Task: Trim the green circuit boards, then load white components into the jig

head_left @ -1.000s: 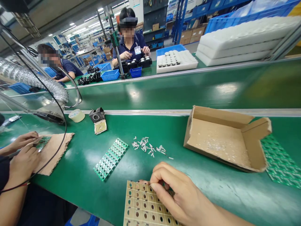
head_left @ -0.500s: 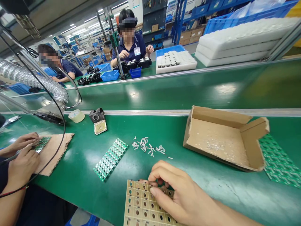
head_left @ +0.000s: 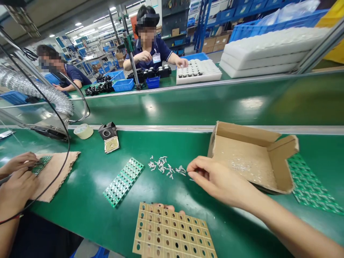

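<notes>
My right hand (head_left: 215, 179) reaches out over the green bench, its thumb and fingertips pinched together at the right end of a scatter of small white parts (head_left: 165, 167). What the pinch holds, if anything, is too small to see. Only fingertips of my left hand (head_left: 164, 207) show, curled over the far edge of a tan perforated board (head_left: 172, 234) that it holds at the near edge of the bench. A green circuit panel (head_left: 122, 181) lies left of the parts.
An open cardboard box (head_left: 255, 161) lies right of my hand, with another green panel (head_left: 309, 186) beyond it. A co-worker's hands (head_left: 16, 179) work on a small board at far left. A tape roll (head_left: 83, 130), a black holder (head_left: 107, 132) and a duct hose (head_left: 40, 93) stand by the conveyor.
My right hand has left the tan board and moved forward to the pile of white parts. The board is now uncovered, with my left fingertips showing at its far edge.
</notes>
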`<action>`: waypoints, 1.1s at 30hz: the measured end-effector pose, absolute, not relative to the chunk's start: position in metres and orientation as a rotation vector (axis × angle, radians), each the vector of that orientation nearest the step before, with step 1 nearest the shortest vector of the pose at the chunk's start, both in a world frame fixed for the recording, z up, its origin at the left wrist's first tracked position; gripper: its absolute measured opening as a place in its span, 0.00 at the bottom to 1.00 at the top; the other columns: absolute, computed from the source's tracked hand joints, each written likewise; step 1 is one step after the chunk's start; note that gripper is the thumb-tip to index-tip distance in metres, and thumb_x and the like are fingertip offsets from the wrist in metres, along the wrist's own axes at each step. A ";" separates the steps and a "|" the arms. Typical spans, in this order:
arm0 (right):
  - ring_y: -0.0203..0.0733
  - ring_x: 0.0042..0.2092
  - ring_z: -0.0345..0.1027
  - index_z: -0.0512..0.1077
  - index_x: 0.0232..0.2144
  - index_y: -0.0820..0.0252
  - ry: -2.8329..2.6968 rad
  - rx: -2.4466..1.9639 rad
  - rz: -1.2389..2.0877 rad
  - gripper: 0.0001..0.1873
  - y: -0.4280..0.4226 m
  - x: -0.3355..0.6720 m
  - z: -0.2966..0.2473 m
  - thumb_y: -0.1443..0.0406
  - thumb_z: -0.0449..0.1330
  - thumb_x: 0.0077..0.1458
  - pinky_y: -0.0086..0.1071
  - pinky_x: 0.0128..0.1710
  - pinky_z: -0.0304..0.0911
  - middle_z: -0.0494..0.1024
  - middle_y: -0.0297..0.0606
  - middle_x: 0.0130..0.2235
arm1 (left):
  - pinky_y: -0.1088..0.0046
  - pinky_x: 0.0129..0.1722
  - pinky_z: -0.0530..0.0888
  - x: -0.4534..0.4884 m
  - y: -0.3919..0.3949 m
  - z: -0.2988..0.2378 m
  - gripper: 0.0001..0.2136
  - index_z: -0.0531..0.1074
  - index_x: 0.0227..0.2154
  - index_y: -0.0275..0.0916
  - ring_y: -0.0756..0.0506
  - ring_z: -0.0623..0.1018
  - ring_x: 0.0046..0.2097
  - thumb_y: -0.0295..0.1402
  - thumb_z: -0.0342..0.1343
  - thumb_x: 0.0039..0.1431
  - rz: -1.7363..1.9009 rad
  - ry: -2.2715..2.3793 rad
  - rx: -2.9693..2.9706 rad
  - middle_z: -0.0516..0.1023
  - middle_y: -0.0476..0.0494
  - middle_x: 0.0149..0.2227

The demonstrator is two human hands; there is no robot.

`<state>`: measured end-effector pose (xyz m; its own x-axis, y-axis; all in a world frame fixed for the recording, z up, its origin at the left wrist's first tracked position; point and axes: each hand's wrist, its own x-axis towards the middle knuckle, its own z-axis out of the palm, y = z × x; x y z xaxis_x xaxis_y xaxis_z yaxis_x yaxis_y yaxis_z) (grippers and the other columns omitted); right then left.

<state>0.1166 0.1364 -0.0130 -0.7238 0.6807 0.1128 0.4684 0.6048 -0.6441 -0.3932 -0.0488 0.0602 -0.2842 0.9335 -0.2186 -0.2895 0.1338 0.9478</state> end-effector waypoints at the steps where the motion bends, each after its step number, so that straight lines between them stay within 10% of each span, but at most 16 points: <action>1: 0.38 0.29 0.67 0.70 0.29 0.57 -2.540 -0.951 0.815 0.09 0.144 0.120 -0.018 0.70 0.53 0.59 0.32 0.30 0.61 0.74 0.34 0.30 | 0.58 0.40 0.79 -0.396 -0.056 0.053 0.16 0.74 0.43 0.47 0.39 0.78 0.46 0.50 0.59 0.58 1.416 1.318 0.706 0.79 0.43 0.41; 12: 0.46 0.35 0.69 0.69 0.29 0.60 -2.770 -0.894 0.618 0.10 0.138 0.109 -0.051 0.75 0.52 0.58 0.36 0.36 0.63 0.73 0.43 0.33 | 0.62 0.25 0.76 -0.430 -0.101 0.018 0.09 0.76 0.28 0.50 0.37 0.79 0.53 0.43 0.53 0.59 1.692 1.217 0.628 0.75 0.50 0.23; 18: 0.44 0.32 0.67 0.64 0.31 0.58 -2.751 -0.816 0.686 0.09 0.130 0.112 -0.041 0.73 0.49 0.62 0.36 0.33 0.64 0.72 0.40 0.32 | 0.76 0.24 0.67 -0.471 -0.102 0.008 0.12 0.71 0.38 0.22 0.50 0.82 0.31 0.22 0.43 0.60 1.890 0.997 0.631 0.81 0.43 0.30; 28: 0.38 0.35 0.70 0.71 0.34 0.56 -2.405 -0.691 1.417 0.12 0.098 0.107 0.013 0.67 0.49 0.66 0.31 0.35 0.64 0.75 0.34 0.34 | 0.69 0.23 0.77 -0.466 -0.098 0.015 0.11 0.75 0.35 0.40 0.39 0.82 0.47 0.30 0.47 0.64 1.975 1.273 0.551 0.80 0.48 0.29; 33: 0.34 0.29 0.70 0.71 0.31 0.59 -1.997 -0.735 2.059 0.07 0.087 0.103 0.019 0.65 0.55 0.60 0.27 0.31 0.65 0.76 0.33 0.29 | 0.89 0.35 0.80 -0.454 -0.104 0.018 0.14 0.75 0.40 0.46 0.58 0.81 0.34 0.28 0.44 0.71 1.955 1.531 0.598 0.82 0.60 0.33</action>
<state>0.1033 0.0870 0.0189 -0.8616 0.4570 -0.2210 0.2070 -0.0812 -0.9750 -0.4541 -0.1038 0.0179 -0.7316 0.6817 -0.0041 -0.1674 -0.1737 0.9705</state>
